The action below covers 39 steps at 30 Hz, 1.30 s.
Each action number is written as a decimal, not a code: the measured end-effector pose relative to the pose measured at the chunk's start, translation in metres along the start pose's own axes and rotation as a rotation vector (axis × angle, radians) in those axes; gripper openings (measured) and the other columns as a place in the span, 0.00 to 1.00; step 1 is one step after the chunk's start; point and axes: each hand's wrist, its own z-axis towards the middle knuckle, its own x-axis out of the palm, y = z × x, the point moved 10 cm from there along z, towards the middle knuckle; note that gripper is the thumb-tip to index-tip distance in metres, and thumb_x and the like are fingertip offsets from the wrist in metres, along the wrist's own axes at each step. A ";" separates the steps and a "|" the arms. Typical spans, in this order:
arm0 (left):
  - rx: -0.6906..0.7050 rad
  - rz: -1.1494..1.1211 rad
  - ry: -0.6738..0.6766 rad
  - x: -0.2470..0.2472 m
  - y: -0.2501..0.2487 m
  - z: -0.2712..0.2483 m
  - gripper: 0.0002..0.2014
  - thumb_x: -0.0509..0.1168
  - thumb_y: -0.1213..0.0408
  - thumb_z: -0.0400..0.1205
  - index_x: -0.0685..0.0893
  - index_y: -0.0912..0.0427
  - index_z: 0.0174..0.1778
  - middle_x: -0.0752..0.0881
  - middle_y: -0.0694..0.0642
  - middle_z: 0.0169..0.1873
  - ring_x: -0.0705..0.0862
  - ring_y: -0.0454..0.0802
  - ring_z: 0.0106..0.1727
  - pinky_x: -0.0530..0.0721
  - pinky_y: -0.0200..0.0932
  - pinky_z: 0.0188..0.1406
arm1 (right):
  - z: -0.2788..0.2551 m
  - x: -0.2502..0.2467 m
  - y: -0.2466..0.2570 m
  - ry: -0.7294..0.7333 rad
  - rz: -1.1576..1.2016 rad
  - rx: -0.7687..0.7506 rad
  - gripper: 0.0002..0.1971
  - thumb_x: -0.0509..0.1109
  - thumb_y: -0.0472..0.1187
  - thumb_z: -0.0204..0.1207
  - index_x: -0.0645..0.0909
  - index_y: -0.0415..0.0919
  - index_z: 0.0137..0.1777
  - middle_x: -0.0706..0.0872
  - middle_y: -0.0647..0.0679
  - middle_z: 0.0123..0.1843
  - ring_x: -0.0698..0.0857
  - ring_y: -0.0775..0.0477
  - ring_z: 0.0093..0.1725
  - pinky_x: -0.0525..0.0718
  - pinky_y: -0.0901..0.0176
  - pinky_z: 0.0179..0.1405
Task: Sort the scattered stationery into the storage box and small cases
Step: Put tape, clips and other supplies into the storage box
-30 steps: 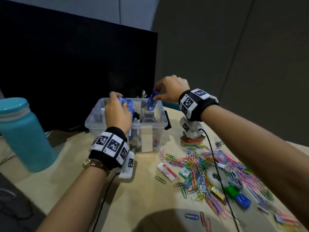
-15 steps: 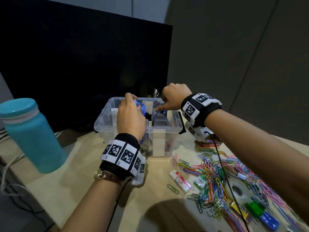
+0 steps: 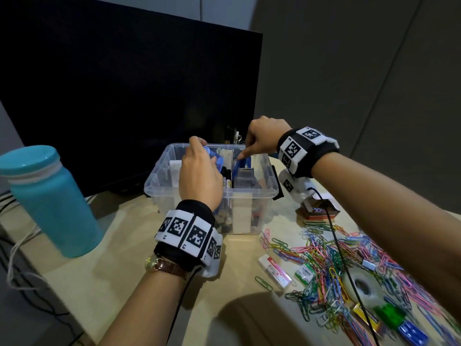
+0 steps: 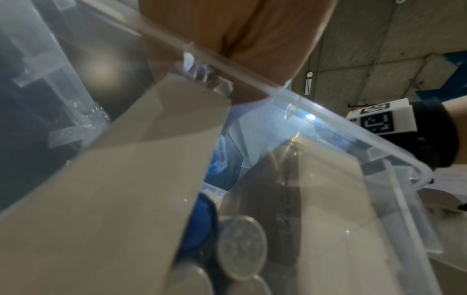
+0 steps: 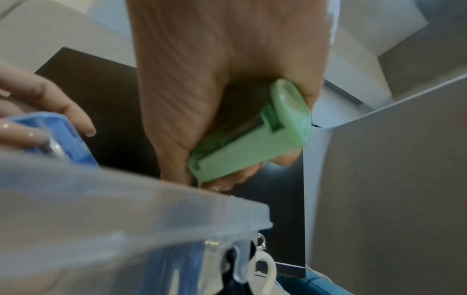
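A clear storage box [image 3: 210, 193] with card dividers stands at the table's middle. My left hand [image 3: 199, 171] hovers over its left half and grips a blue small case [image 3: 214, 158], which also shows in the right wrist view as the blue small case [image 5: 50, 137]. My right hand [image 3: 262, 141] is at the box's back right. Its curled fingers hold a green small case [image 5: 250, 135] against the palm, hidden from the head view. Its index finger points down onto a blue item [image 3: 243, 162] standing inside the box.
A heap of coloured paper clips [image 3: 336, 258] covers the table to the right, with a tape roll [image 3: 361, 285], a white packet [image 3: 274, 269] and an open small cardboard box [image 3: 316, 211]. A teal bottle [image 3: 50, 201] stands left. A dark monitor [image 3: 124, 96] rises behind the box.
The blue item my right hand held above the box now stands inside it, under the index finger. My left hand stays over the box with the blue case.
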 end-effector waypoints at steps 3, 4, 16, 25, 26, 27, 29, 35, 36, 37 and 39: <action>-0.006 0.001 0.008 0.001 0.001 -0.001 0.14 0.61 0.69 0.85 0.70 0.63 0.66 0.82 0.61 0.58 0.82 0.54 0.59 0.74 0.36 0.44 | 0.004 -0.004 0.000 -0.064 -0.021 0.028 0.25 0.75 0.69 0.65 0.75 0.48 0.27 0.77 0.55 0.30 0.83 0.47 0.40 0.77 0.55 0.36; -0.007 0.000 0.014 0.002 0.001 -0.001 0.15 0.61 0.69 0.85 0.70 0.63 0.66 0.82 0.60 0.58 0.82 0.54 0.59 0.74 0.36 0.44 | 0.006 -0.006 -0.003 -0.085 0.010 0.042 0.27 0.76 0.70 0.62 0.76 0.46 0.26 0.78 0.54 0.29 0.84 0.47 0.38 0.78 0.55 0.35; -0.029 -0.031 0.046 0.008 0.004 0.003 0.18 0.63 0.68 0.84 0.67 0.63 0.68 0.84 0.63 0.56 0.86 0.57 0.54 0.76 0.39 0.41 | -0.007 0.005 -0.035 -0.134 0.533 0.097 0.19 0.81 0.61 0.61 0.83 0.46 0.29 0.85 0.55 0.36 0.83 0.57 0.41 0.79 0.61 0.37; 0.017 0.076 0.049 0.011 0.003 0.002 0.18 0.62 0.61 0.86 0.69 0.61 0.69 0.87 0.59 0.54 0.86 0.58 0.54 0.76 0.45 0.41 | -0.032 0.016 -0.023 0.133 0.871 0.178 0.15 0.61 0.48 0.86 0.77 0.43 0.69 0.80 0.50 0.50 0.80 0.52 0.48 0.80 0.61 0.48; 0.015 0.083 0.050 0.011 0.003 0.002 0.18 0.62 0.61 0.86 0.69 0.61 0.69 0.87 0.59 0.54 0.86 0.58 0.54 0.75 0.44 0.40 | -0.036 0.021 -0.015 0.201 0.911 0.167 0.15 0.61 0.44 0.86 0.75 0.45 0.71 0.81 0.48 0.54 0.81 0.51 0.52 0.81 0.59 0.50; 0.014 0.088 0.049 0.011 0.003 0.002 0.18 0.62 0.61 0.86 0.69 0.61 0.69 0.86 0.59 0.55 0.86 0.58 0.54 0.74 0.44 0.40 | -0.037 0.024 -0.009 0.243 0.911 0.146 0.16 0.62 0.40 0.86 0.74 0.46 0.73 0.81 0.47 0.58 0.81 0.49 0.55 0.82 0.58 0.52; 0.010 0.090 0.050 0.010 0.003 0.001 0.18 0.62 0.61 0.86 0.68 0.61 0.69 0.86 0.59 0.55 0.86 0.58 0.55 0.74 0.44 0.40 | -0.036 0.018 -0.003 0.210 0.836 0.090 0.20 0.66 0.37 0.84 0.73 0.47 0.74 0.79 0.45 0.63 0.82 0.47 0.60 0.83 0.54 0.58; -0.011 0.102 0.053 0.009 0.003 0.000 0.18 0.63 0.59 0.86 0.68 0.60 0.69 0.86 0.60 0.54 0.86 0.58 0.54 0.73 0.43 0.38 | -0.029 -0.021 0.000 -0.185 0.809 -0.112 0.26 0.86 0.40 0.60 0.83 0.39 0.58 0.86 0.49 0.47 0.86 0.57 0.44 0.88 0.62 0.51; -0.012 0.098 0.052 0.009 0.003 0.000 0.18 0.63 0.59 0.86 0.68 0.60 0.69 0.86 0.60 0.54 0.86 0.58 0.54 0.74 0.44 0.38 | -0.028 -0.022 0.000 -0.200 0.783 -0.132 0.24 0.86 0.39 0.59 0.85 0.38 0.55 0.87 0.50 0.46 0.86 0.61 0.41 0.87 0.66 0.49; -0.014 0.090 0.051 0.009 0.003 -0.001 0.18 0.63 0.60 0.85 0.68 0.60 0.69 0.86 0.60 0.55 0.86 0.58 0.54 0.76 0.45 0.39 | -0.027 -0.021 0.000 -0.206 0.750 -0.139 0.22 0.87 0.38 0.59 0.86 0.38 0.53 0.88 0.49 0.45 0.85 0.63 0.40 0.86 0.69 0.47; -0.018 0.075 0.052 0.010 0.004 0.000 0.19 0.63 0.60 0.85 0.68 0.60 0.69 0.86 0.60 0.55 0.86 0.58 0.54 0.80 0.47 0.42 | -0.024 -0.015 -0.001 -0.171 0.680 -0.128 0.20 0.86 0.34 0.60 0.87 0.38 0.52 0.89 0.47 0.45 0.85 0.62 0.39 0.85 0.73 0.45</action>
